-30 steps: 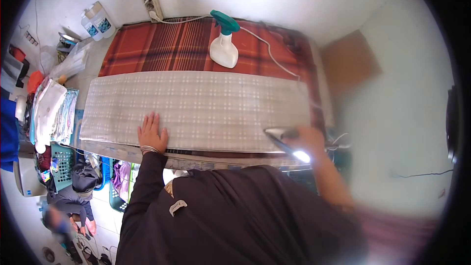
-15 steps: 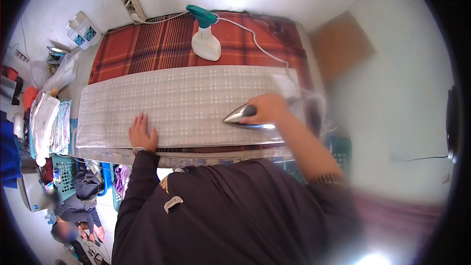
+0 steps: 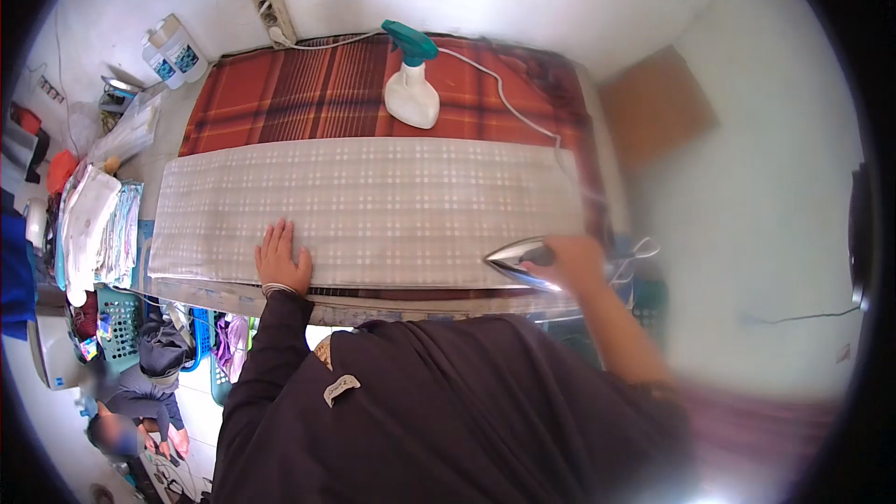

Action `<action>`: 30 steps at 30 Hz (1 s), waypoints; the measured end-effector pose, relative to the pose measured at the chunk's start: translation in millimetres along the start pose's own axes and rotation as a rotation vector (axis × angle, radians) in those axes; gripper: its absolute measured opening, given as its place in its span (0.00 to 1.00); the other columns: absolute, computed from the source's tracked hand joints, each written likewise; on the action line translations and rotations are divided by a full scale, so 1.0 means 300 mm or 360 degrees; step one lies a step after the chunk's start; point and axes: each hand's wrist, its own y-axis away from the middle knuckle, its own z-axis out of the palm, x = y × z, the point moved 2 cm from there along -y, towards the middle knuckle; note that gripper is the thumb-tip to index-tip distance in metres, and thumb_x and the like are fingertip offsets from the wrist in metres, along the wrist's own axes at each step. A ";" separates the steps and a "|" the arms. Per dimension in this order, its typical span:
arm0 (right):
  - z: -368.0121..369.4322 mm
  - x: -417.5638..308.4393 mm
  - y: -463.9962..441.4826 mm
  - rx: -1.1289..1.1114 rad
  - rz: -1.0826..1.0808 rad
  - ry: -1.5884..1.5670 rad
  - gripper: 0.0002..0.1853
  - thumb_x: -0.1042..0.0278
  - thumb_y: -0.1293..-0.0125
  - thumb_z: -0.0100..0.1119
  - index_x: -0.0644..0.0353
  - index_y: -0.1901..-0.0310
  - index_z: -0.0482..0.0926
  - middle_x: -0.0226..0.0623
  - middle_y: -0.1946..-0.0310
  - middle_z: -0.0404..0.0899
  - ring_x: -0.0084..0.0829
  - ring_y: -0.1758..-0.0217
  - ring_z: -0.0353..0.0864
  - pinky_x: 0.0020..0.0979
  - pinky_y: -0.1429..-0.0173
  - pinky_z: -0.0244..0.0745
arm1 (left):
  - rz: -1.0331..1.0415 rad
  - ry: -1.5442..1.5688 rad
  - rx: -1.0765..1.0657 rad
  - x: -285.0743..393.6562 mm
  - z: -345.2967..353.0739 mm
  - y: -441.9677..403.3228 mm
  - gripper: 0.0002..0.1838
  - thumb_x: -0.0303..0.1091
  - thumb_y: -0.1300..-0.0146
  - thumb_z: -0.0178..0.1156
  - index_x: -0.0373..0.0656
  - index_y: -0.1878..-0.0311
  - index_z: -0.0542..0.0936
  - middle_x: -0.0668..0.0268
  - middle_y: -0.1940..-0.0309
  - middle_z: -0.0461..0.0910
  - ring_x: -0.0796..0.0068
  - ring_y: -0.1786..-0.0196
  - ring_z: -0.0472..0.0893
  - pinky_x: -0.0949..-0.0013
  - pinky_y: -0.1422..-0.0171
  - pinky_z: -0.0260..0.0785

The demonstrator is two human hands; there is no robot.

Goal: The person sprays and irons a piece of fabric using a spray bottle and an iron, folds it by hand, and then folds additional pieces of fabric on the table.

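Note:
A folded beige checked cloth point(image 3: 392, 205) lies flat in a long rectangle on the table. On its near left part rests my left hand point(image 3: 283, 259), palm down with fingers stretched out. My right hand point(image 3: 571, 264) is wrapped round the handle of a clothes iron point(image 3: 511, 254), whose pointed silver tip faces left over the cloth's near right part. Behind the cloth, a white spray bottle point(image 3: 412, 98) with a green trigger head stands on a red plaid blanket point(image 3: 308, 98). The iron's white cord point(image 3: 499, 84) runs across the blanket behind the bottle.
A socket strip point(image 3: 273, 14) hangs on the back wall. White jugs point(image 3: 177, 51) and a pile of folded clothes point(image 3: 98, 229) stand at left. Below are a green basket point(image 3: 119, 331) and a crouching person point(image 3: 149, 397). A brown panel point(image 3: 658, 107) is at right.
The iron in my right hand has moved right and nearer to me along the cloth. My left hand stays flat on about the same spot. The camera view has shifted slightly.

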 end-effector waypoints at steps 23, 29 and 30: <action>0.054 0.001 -0.598 -0.0064 0.0545 -0.0104 0.28 0.39 0.51 0.63 0.52 0.55 0.80 0.41 0.57 0.82 0.43 0.53 0.80 0.41 0.50 0.74 | -0.0033 0.0077 0.0042 -0.010 -0.015 0.003 0.29 0.42 0.48 0.53 0.51 0.38 0.72 0.68 0.35 0.66 0.64 0.30 0.61 0.46 0.28 0.45; -0.004 -0.232 -0.274 -0.0505 0.0305 -0.0283 0.25 0.40 0.51 0.62 0.54 0.61 0.82 0.44 0.62 0.82 0.43 0.56 0.81 0.40 0.52 0.73 | -0.0046 0.0088 -0.0014 -0.010 -0.013 -0.001 0.29 0.41 0.48 0.53 0.50 0.39 0.72 0.67 0.35 0.67 0.63 0.30 0.61 0.46 0.28 0.44; 0.033 -0.251 -0.223 -0.0498 0.0229 -0.0114 0.25 0.39 0.50 0.61 0.54 0.63 0.81 0.43 0.64 0.82 0.45 0.58 0.81 0.41 0.54 0.73 | -0.0050 0.0092 -0.0004 -0.009 -0.016 -0.001 0.29 0.41 0.48 0.53 0.50 0.39 0.72 0.67 0.35 0.67 0.63 0.30 0.60 0.46 0.28 0.44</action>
